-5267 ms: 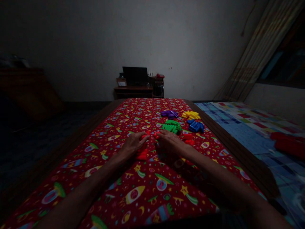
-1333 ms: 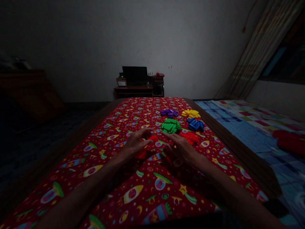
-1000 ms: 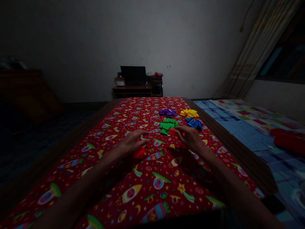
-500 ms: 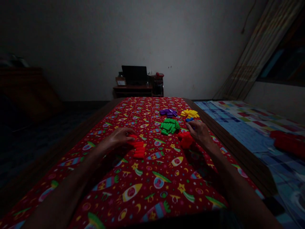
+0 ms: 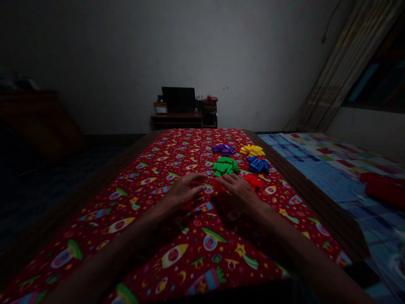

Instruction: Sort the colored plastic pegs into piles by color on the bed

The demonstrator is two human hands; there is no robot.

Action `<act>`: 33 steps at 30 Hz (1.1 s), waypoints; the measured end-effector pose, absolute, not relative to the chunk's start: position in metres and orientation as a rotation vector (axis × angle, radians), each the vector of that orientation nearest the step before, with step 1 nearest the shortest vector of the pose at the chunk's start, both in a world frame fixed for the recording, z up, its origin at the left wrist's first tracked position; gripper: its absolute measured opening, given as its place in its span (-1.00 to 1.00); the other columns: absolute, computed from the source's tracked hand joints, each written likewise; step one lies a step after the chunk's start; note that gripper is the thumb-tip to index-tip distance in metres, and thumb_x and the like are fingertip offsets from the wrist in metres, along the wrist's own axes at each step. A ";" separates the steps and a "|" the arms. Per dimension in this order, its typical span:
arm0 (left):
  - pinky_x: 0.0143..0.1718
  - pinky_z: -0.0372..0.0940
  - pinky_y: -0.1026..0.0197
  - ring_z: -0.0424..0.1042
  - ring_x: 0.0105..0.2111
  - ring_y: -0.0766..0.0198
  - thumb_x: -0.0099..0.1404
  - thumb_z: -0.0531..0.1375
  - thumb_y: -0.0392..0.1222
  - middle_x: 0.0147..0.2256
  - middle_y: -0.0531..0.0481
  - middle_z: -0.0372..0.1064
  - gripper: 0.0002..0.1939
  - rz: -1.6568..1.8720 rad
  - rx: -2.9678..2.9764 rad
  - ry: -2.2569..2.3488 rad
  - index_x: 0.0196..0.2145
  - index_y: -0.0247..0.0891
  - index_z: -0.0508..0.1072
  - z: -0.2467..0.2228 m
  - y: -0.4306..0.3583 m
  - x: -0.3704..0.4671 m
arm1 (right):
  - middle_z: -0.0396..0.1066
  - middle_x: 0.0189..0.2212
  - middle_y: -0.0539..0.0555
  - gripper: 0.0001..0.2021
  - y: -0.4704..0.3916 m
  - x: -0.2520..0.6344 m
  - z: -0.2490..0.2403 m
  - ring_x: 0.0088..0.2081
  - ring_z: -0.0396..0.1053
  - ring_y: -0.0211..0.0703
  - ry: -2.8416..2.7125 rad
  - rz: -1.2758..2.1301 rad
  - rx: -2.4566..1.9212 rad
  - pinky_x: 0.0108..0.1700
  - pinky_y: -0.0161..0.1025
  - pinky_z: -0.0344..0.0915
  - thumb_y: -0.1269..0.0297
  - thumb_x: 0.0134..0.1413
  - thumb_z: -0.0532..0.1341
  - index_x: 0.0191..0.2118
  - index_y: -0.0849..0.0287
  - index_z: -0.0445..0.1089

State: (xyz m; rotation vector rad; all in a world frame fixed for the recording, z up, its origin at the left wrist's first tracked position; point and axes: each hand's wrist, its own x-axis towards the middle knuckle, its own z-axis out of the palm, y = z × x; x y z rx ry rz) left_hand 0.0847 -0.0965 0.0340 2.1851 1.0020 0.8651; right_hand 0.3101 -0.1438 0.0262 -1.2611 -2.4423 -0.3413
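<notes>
My left hand hovers over the near middle of the patterned cloth, thumb and fingers apart, holding nothing that I can see. It mostly hides the row of red blocks beneath it. To its right, my right hand has bent fingers around a red block at the fingertips, partly covered by them. A pile of red blocks lies just beyond that hand's right side. Directly past its fingers is a heap of green blocks. Blue blocks lie farther right.
Purple blocks and yellow blocks lie farther back on the red patterned cloth. A dark wooden edge runs along the right. Beyond stands a small desk with a monitor; a checked bedspread is at right.
My left hand has moved right and let go of the red blocks in the row. My right hand has moved left and nearer, away from the blue blocks, uncovering them and the red pile.
</notes>
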 end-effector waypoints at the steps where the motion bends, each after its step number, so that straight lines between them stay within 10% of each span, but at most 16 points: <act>1: -0.05 0.33 0.08 0.45 -0.11 0.10 0.16 0.17 0.09 -0.07 -0.13 0.46 -0.55 0.803 2.290 1.067 -0.09 -0.23 0.46 0.037 -0.092 0.075 | 0.41 -0.12 0.21 -0.69 -0.142 0.316 0.030 -0.13 0.30 -0.04 -2.452 -0.357 -1.347 -0.14 -0.13 0.25 0.34 0.20 0.12 0.06 0.17 0.32; 9: -0.08 0.26 0.21 0.41 -0.10 0.12 0.16 0.15 0.09 -0.08 -0.10 0.43 -0.52 0.166 2.562 1.200 -0.02 -0.18 0.45 0.023 -0.067 0.025 | 0.47 -0.29 0.18 -0.83 -0.133 0.345 0.028 -0.14 0.27 0.01 -2.437 -0.323 -1.632 -0.06 -0.05 0.09 0.40 0.14 0.11 -0.34 0.21 0.46; 18: -0.39 0.30 0.25 0.47 -0.40 0.16 0.00 0.24 0.01 -0.41 0.00 0.51 -0.66 0.539 2.132 1.278 -0.31 -0.24 0.54 0.019 -0.059 0.046 | 0.50 -0.27 0.16 -0.80 -0.137 0.323 0.021 -0.23 0.41 -0.15 -2.277 -0.223 -1.178 -0.16 -0.23 0.27 0.32 0.21 0.10 -0.16 0.17 0.46; 24: -0.17 0.37 0.14 0.49 -0.22 0.14 -0.08 0.33 -0.09 -0.24 -0.05 0.52 -0.56 0.863 1.794 0.891 -0.21 -0.27 0.46 0.023 -0.094 0.089 | 0.39 0.01 0.26 -0.53 -0.157 0.294 0.017 -0.06 0.41 -0.09 -2.285 -0.025 -0.934 -0.11 -0.19 0.35 0.32 0.22 0.10 0.22 0.20 0.12; 33: -0.17 0.35 0.17 0.46 -0.23 0.17 0.11 0.22 0.04 -0.23 -0.03 0.48 -0.60 0.522 2.143 0.971 -0.15 -0.22 0.44 0.040 -0.097 0.072 | 0.46 -0.25 0.17 -0.82 -0.148 0.320 0.033 -0.29 0.39 -0.18 -2.196 -0.096 -1.160 -0.29 -0.30 0.28 0.37 0.18 0.12 -0.12 0.19 0.38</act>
